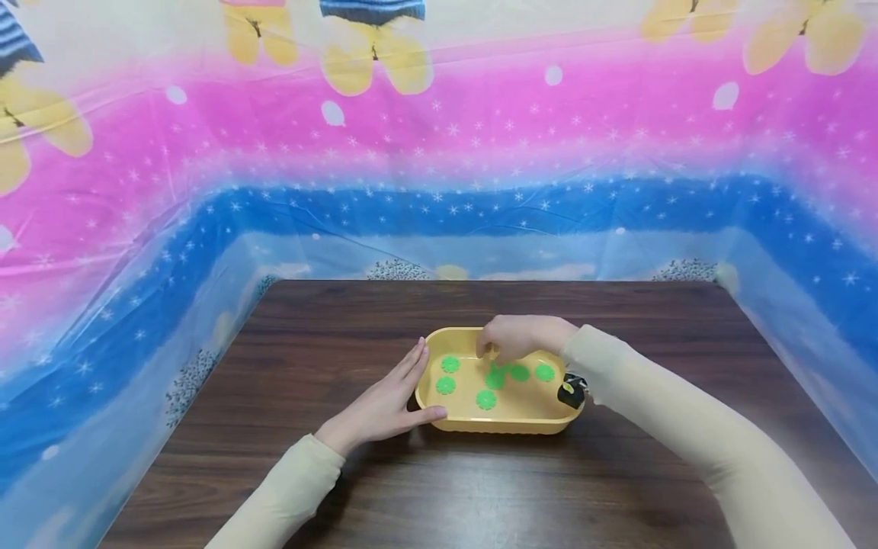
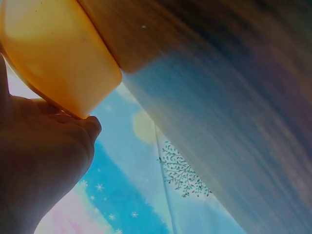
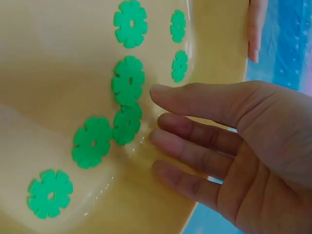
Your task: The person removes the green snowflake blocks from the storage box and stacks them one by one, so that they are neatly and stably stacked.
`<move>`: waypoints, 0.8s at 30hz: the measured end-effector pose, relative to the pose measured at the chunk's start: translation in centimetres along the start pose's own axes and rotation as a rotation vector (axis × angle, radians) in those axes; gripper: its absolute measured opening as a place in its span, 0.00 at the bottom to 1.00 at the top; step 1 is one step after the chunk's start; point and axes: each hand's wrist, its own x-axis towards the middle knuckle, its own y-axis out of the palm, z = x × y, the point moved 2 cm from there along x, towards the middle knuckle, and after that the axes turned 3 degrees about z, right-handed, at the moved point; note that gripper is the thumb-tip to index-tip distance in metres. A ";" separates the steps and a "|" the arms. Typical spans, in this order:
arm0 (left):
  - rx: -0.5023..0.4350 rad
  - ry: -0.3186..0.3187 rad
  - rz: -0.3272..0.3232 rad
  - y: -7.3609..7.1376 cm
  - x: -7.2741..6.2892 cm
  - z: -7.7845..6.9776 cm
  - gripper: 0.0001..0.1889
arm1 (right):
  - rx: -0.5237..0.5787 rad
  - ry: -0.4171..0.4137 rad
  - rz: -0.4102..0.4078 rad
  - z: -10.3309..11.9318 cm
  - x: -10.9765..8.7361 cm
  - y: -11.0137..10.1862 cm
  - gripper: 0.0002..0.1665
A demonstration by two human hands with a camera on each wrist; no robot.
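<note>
A yellow oval plastic tub (image 1: 528, 427) stands on the table. Several green notched snowflake discs (image 1: 486, 399) lie spread over its floor. My left hand (image 1: 384, 404) steadies the tub's left end, fingers straight along the rim and thumb at the near side. In the left wrist view, that hand (image 2: 48, 141) rests against the tub's outer wall (image 2: 58, 48). Over the far side of the tub reaches my right hand (image 1: 524, 338). In the right wrist view its loosely bent fingers (image 3: 187, 156) and thumb hold nothing, close beside two overlapping discs (image 3: 127, 124).
The dark wood-grain table (image 1: 329, 328) extends around the tub on every side. A black wrist camera (image 1: 571, 390) hangs by the tub's right end, under the right sleeve. Behind the table hangs a pink and blue patterned cloth (image 1: 480, 152).
</note>
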 end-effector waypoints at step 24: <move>0.001 -0.016 0.010 0.0 0.1 -0.1 0.56 | 0.023 0.101 0.110 0.2 1.3 1.3 0.09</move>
